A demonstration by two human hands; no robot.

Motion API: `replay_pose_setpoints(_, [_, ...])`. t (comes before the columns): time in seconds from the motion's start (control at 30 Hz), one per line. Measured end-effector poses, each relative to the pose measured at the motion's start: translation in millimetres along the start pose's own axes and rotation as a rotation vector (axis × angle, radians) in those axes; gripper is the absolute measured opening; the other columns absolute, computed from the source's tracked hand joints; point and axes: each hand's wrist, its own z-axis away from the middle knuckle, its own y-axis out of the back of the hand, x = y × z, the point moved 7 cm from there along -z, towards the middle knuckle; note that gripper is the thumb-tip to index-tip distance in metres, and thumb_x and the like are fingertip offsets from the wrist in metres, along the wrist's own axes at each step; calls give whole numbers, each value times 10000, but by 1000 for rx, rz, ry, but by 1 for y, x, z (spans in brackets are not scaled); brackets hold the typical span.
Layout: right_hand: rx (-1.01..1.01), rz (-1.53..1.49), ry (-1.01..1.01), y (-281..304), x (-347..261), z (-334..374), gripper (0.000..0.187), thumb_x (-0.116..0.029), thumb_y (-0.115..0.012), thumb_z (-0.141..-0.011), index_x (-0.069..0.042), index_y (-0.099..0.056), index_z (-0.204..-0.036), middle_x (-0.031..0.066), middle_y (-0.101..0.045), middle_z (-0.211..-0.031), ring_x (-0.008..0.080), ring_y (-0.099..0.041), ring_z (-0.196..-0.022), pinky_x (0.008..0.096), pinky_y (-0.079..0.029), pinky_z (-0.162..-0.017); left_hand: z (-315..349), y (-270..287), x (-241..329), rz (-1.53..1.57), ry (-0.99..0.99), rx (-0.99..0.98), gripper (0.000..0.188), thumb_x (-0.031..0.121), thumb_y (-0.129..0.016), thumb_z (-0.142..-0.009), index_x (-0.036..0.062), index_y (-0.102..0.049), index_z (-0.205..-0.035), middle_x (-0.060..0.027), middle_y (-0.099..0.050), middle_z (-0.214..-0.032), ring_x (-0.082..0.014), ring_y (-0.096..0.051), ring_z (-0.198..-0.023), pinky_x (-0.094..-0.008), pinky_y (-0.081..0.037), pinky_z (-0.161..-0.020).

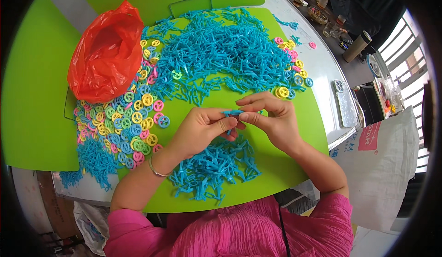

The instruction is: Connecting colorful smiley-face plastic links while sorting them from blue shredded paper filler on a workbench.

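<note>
Hands: left hand [200,129] and right hand [269,116] grip blue plastic piece [231,113] | red bag [108,54] upper left | white sack [380,158] right

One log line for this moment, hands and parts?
left hand: pinching small blue plastic piece | right hand: pinching same piece | below: pile of blue plastic pieces

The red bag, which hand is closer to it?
Left. The left hand is lower right of the red bag, past the rings; the right hand is farther right.
</note>
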Motion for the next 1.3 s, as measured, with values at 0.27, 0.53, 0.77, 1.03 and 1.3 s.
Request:
replay_pose_setpoints(0.27, [-280, 562, 137, 22, -5, -17, 167, -86, -737, -756, -79, -728, -922, 87, -664, -1028, 243, -583, -981, 345, -462, -860, 8, 7, 16, -484, 162, -129, 207, 117, -643, -883, 31, -687, -1066, -46, -707, -899, -106, -649, -795, -228, -501, -709])
replay_pose_setpoints(0.53, [-391, 746, 264, 29, 6, -13, 189, -108, -765, -717, -91, -704, -895, 68, -624, -1032, 247, -542, -1003, 358, -457, -808, 12, -4, 33, -952, -227, -310, 279, 189, -723, -802, 70, -695, -1053, -104, -648, -1118, -230, -607, -1032, -339, -472, -888])
replay_pose_setpoints(0.77, [-55, 128, -218, 51, 38, -29, 94, -11, -688, -823, 1, -675, -915, 27, -679, -886, 90, -628, -817, 222, -503, -739, -49, 21, 37, -1165, -550, 175, 287, 202, -739, -736, 126, -710, -1012, -101, -623, -979, -283, -567, -958, -371, -451, -883])
replay_pose_setpoints(1.03, [-29, -48, -274, 47, 43, -24, 115, -33, -688, -840, 4, -683, -949, 29, -679, -871, 78, -629, -793, 223, -511, -728, -75, 23, 30, -1227, -519, 210, 164, 190, -730, -768, 73, -654, -854, -71, -630, -917, -250, -585, -913, -340, -471, -817])
replay_pose_setpoints(1.3, [86, -20, -20, 27, 17, -11, 119, -42, -691, -843, -8, -674, -956, 35, -676, -900, 93, -623, -827, 233, -496, -751, -27, 22, -7, 339, 75, 150, 210, 197, -602, -934, 34, -607, -1065, -88, -665, -1018, -148, -648, -866, -240, -540, -704])
